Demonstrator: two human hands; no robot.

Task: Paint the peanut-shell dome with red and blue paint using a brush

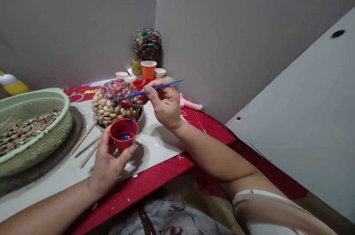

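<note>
My left hand (109,161) is closed round a small red cup (123,134) with blue paint in its bottom, held just above the white board. My right hand (163,103) pinches a thin blue paintbrush (155,88). The brush tip rests on a ball covered with peanut shells (115,103), whose top is painted pink, red and blue and whose lower part is bare. The ball sits on a dark dish.
A green basket (33,131) with shells stands at the left. Behind the ball are an orange cup (148,69), small white and red cups, and a fully painted shell ball (147,43) in the corner. Wooden sticks (84,144) lie on the board. A pink tool (190,103) lies on the red table.
</note>
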